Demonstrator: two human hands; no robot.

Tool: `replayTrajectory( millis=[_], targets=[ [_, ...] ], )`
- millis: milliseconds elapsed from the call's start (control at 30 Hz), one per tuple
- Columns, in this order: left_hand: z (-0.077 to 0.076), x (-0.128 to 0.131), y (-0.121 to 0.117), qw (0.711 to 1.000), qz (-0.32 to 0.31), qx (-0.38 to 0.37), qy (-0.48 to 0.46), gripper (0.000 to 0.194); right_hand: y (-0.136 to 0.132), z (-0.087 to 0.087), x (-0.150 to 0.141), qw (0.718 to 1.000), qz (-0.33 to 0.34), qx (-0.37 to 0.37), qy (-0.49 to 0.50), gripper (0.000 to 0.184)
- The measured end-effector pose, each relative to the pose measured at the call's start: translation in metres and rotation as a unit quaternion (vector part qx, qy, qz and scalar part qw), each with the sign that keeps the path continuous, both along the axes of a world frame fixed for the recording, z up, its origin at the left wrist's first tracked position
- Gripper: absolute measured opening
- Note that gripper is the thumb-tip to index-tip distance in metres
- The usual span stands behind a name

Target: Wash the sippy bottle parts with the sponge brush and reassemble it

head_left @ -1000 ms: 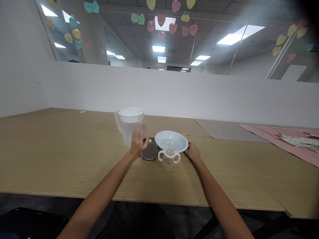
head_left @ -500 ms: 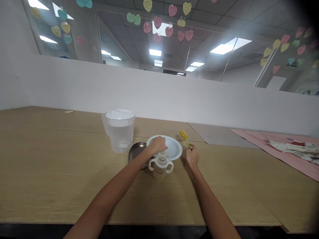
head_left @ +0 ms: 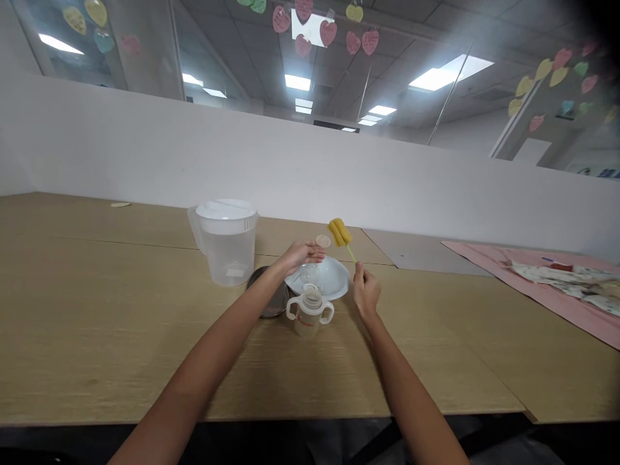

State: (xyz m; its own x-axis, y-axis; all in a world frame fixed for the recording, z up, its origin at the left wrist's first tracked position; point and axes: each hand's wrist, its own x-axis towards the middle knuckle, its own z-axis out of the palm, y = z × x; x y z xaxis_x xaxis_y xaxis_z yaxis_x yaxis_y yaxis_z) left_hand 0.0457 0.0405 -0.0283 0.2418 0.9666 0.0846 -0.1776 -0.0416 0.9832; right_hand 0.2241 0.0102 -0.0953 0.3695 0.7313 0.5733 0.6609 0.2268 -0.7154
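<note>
My left hand is closed on a small, round, translucent disc, held above the white bowl. In my right hand is a sponge brush with a yellow head and a thin green handle, its head raised close to the disc. Clear parts, too unclear to name, lie in the bowl. In front of it stands an uncapped baby bottle with two white handles and red print. A metal dish sits to its left, partly hidden by my left forearm.
A lidded clear plastic pitcher holding water stands left of the bowl. Far left lies a flat pale piece. A pink cloth with patterned fabric on it covers the right side, beside a grey sheet.
My left hand has risen out of the bowl, and the round disc now shows in it. My right hand has lifted the brush and brought its head leftward. The camera view has tilted down slightly.
</note>
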Motion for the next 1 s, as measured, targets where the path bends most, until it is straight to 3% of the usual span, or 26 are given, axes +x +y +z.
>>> replayTrajectory(
  millis=[233,400,500,667,733,833,900,1000],
  targets=[
    [0.020,-0.001,-0.020,0.993,0.082,0.084,0.032,0.014,0.001,-0.012,0.001,0.997,0.036,0.038,-0.060,0.054],
    [0.034,-0.003,-0.034,0.952,0.129,0.193,0.198,0.021,0.001,-0.013,0.008,0.986,0.009,0.091,-0.140,0.051],
    [0.039,-0.004,-0.038,0.926,0.124,0.231,0.272,0.022,0.001,-0.012,0.010,0.981,0.022,0.109,-0.162,0.053],
    [0.042,-0.012,-0.037,0.927,0.077,0.223,0.293,0.029,0.001,-0.010,0.012,0.974,0.009,0.124,-0.188,0.051],
    [0.044,-0.021,-0.035,0.896,0.088,0.240,0.362,0.034,0.001,-0.009,0.011,0.972,-0.018,0.122,-0.199,0.050],
    [0.051,-0.037,-0.035,0.792,0.121,0.264,0.537,0.039,0.000,-0.007,0.009,0.971,-0.051,0.108,-0.206,0.050],
    [0.055,-0.046,-0.037,0.729,0.129,0.236,0.629,0.037,-0.001,-0.007,0.007,0.972,-0.062,0.097,-0.207,0.051],
    [0.054,-0.052,-0.040,0.688,0.124,0.160,0.697,0.020,0.000,-0.007,0.006,0.973,-0.070,0.077,-0.205,0.053]
  ],
)
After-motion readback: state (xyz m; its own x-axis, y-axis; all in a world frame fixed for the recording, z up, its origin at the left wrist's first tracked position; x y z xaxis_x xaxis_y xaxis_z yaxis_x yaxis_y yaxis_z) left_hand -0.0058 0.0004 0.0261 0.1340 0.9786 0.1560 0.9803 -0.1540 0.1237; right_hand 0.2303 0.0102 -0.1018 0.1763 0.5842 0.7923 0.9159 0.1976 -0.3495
